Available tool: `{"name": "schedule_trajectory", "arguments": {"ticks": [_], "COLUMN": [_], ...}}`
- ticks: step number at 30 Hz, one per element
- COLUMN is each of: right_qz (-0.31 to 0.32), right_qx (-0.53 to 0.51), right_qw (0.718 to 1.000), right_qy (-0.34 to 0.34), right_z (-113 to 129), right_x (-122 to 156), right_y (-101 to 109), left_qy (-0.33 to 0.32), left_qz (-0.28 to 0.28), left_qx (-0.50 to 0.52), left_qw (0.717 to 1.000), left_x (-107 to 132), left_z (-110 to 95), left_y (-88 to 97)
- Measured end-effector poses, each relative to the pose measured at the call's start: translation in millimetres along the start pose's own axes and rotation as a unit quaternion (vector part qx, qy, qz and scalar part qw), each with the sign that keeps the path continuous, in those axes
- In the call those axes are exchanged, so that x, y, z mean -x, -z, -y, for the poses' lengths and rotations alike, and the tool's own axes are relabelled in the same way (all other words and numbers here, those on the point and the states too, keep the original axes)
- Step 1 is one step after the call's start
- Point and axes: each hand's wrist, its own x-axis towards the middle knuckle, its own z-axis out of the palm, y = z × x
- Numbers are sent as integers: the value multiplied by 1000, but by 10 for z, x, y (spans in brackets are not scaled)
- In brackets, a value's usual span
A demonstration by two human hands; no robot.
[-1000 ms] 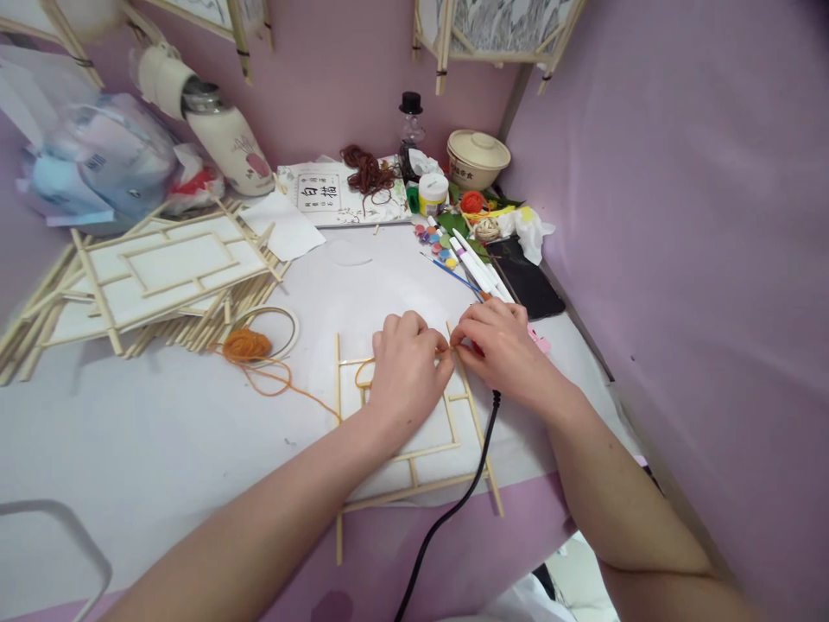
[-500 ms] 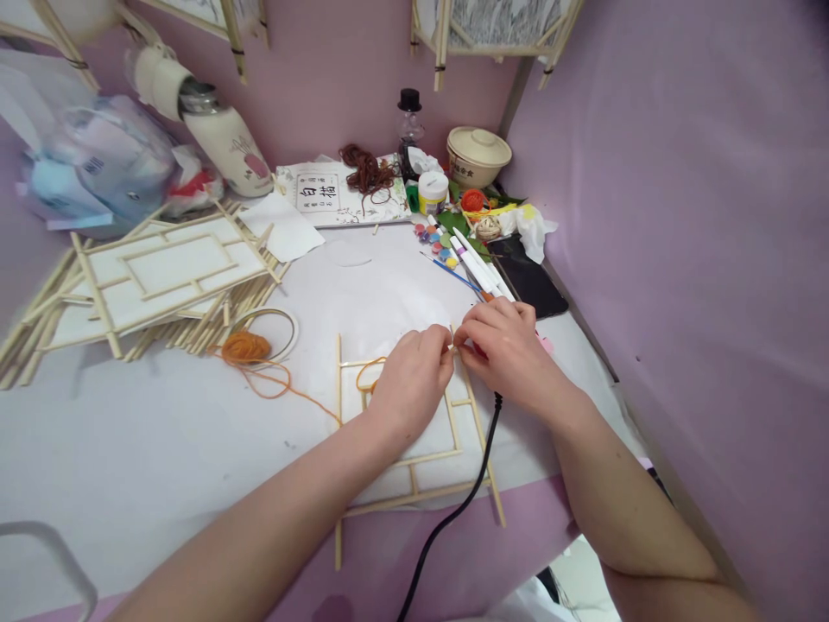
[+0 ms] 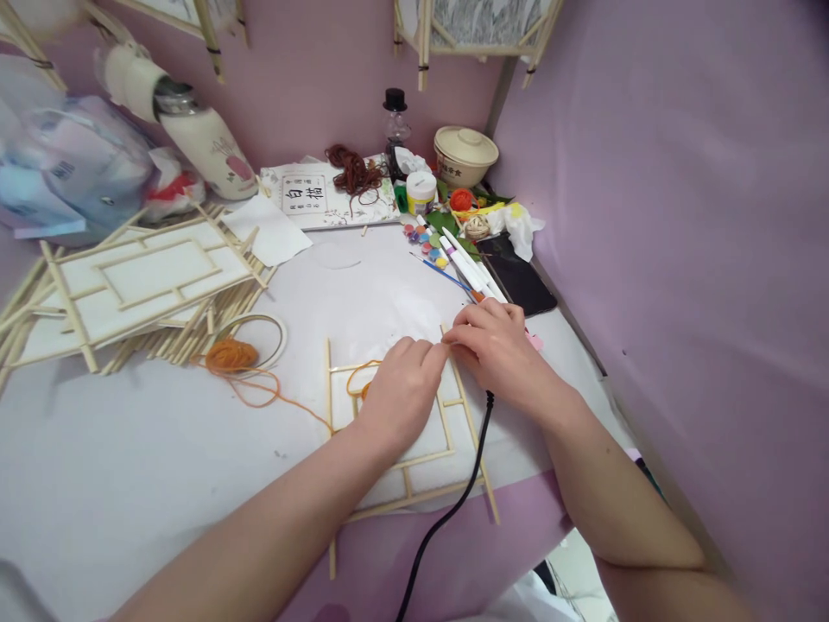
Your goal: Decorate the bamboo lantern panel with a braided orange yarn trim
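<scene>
A frame of thin wooden sticks [image 3: 407, 485] lies on white backing near the table's front edge. At its upper right corner my left hand [image 3: 405, 389] and my right hand [image 3: 496, 345] meet, fingertips pinched close together. What sits between the fingertips is too small and covered to make out. Orange yarn [image 3: 355, 380] loops out from under my left hand across the frame. It trails left to a ball of orange yarn [image 3: 231, 355] beside a roll of tape [image 3: 280, 337]. A black cord [image 3: 446, 517] ends beneath my right hand, its upper end hidden.
Stick panels [image 3: 152, 272] are stacked on loose sticks at the left. Behind stand a bottle [image 3: 211, 151], a booklet [image 3: 304, 194] with brown yarn [image 3: 353, 171] and a lidded bowl [image 3: 465, 157]. White pens [image 3: 470, 263] and a phone [image 3: 518, 276] lie beyond my right hand.
The whole view has shifted slightly, so things appear a little further left. Both hands stay at the same frame corner, and the fingertips have drawn slightly closer together.
</scene>
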Motion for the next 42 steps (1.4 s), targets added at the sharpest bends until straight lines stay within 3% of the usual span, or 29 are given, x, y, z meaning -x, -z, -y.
{"name": "schedule_trajectory", "arguments": {"ticks": [7,15,42], "right_qz": [-62,-36,-53], "right_qx": [7,12,34], "right_qw": [997,998,997], "right_qy": [-52,-41,-44], "right_z": [102,169,171], "right_x": [211,313,308], "right_y": [70,-42,-72], "left_qy": [56,92,86], "left_qz": [-7,27,23], "left_qx": [2,14,19], "left_qw": [998,995,996], "left_x": [-6,-14,-23], "left_z": [-36,-37,-42], "left_y": [-18,-23,-20]}}
